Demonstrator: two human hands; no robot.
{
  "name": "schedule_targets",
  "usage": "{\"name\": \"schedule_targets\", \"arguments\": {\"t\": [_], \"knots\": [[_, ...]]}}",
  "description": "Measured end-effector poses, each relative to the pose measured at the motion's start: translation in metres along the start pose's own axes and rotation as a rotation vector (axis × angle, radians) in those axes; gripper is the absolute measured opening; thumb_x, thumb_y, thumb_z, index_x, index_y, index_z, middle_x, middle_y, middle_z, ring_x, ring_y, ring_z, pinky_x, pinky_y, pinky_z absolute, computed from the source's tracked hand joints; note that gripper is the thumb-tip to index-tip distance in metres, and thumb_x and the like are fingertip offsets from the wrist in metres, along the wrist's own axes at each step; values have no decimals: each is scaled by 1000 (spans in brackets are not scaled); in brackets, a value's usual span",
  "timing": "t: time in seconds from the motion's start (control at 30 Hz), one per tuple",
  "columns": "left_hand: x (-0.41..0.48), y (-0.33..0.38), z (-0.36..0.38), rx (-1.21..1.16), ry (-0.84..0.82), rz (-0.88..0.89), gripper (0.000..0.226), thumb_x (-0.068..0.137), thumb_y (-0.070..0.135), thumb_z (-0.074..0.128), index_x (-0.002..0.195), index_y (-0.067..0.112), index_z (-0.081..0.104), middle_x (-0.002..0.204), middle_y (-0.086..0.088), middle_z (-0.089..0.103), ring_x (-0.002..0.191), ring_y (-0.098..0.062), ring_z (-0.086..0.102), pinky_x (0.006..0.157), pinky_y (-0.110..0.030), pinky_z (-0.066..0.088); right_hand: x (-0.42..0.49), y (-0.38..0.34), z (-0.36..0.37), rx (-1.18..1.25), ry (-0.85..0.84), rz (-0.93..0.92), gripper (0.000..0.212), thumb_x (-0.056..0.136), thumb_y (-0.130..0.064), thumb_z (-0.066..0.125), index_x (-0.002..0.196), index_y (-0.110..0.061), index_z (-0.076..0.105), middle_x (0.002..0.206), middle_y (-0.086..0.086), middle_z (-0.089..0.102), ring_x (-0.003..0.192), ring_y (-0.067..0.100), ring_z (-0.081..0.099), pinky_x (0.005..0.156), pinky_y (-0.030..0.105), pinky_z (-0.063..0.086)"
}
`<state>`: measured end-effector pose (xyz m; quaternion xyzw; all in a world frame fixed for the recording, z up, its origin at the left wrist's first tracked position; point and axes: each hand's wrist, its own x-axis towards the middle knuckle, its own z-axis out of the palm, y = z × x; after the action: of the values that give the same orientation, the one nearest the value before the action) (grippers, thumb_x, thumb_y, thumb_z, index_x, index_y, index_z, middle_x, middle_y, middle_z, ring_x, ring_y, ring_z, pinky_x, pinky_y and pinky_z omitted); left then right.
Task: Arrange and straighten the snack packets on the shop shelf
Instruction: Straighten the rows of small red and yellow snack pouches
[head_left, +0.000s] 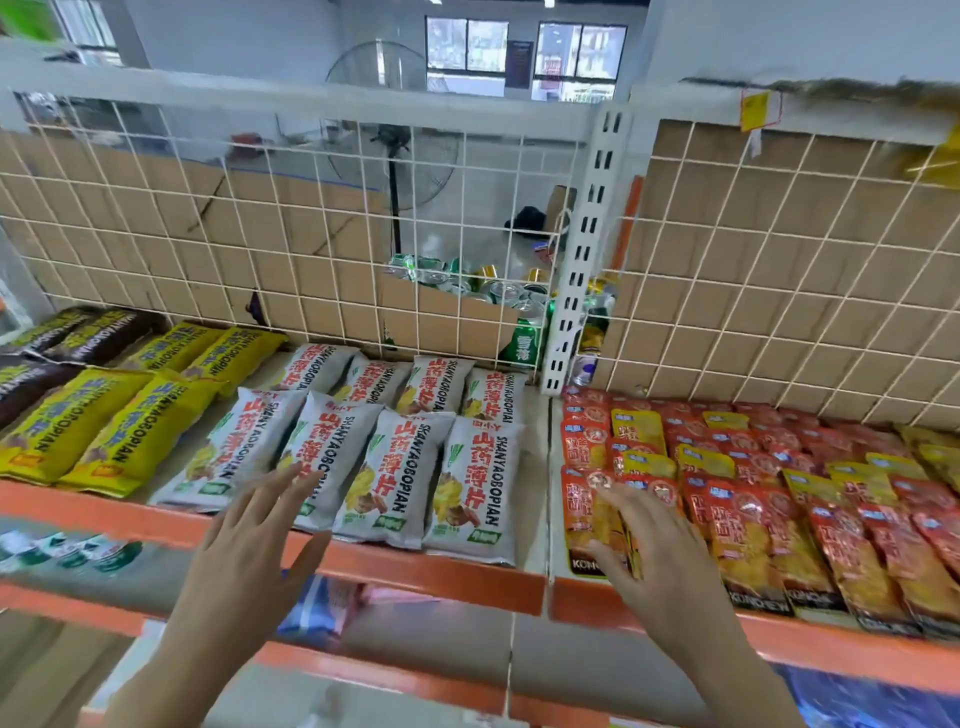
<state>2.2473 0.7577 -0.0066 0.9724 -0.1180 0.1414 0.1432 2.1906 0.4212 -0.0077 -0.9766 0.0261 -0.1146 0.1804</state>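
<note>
Several grey snack packets (384, 457) lie in two rows on the white shelf with the orange front lip (426, 574). Yellow packets (98, 431) lie to their left and dark brown ones (78, 338) at the far left. Red and yellow flat packets (748, 467) overlap in rows on the right shelf section. My left hand (260, 530) hovers with fingers straight over the front grey packets. My right hand (654, 540) is spread with fingers straight over the leftmost red packets (584, 499); whether it touches them is unclear. Neither hand holds anything.
A white wire grid (311, 218) backed by cardboard closes the shelf's rear. A slotted white upright (587, 249) divides the two sections. Drink cans (498, 296) sit behind the grid. A lower orange-edged shelf (395, 670) holds blue packets (311, 608).
</note>
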Motion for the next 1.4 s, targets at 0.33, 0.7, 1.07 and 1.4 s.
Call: {"name": "schedule_targets", "arguments": {"t": [0.33,0.7,1.07,1.4], "knots": [[60,41,30,-63,-49,187,54,82,51,43,128,22,50,129,-3,56,114,-30,53,90,-52,44,-4,33,-16,-129,66,185,67,80,-60,25,131,-24,49,133,-4,51,121,20,50,98,40,40],[106,110,66,-140,-114,424,50,87,47,53,128,18,51,131,-7,54,116,-33,53,89,-53,45,-32,77,-40,-228,166,334,51,82,-48,39,122,-21,55,118,-1,62,103,22,62,84,40,48],[118,195,90,-166,-147,437,58,89,57,39,135,22,45,139,-1,47,127,-29,44,101,-50,38,-32,153,-70,-222,154,396,62,81,-55,31,124,-18,54,122,0,58,111,26,56,90,44,46],[112,264,114,-99,-161,321,45,90,42,54,131,25,50,135,5,51,127,-21,45,100,-42,38,16,215,-90,-182,-127,179,71,81,-64,14,143,-31,23,148,-10,28,136,12,26,111,32,21]]}}
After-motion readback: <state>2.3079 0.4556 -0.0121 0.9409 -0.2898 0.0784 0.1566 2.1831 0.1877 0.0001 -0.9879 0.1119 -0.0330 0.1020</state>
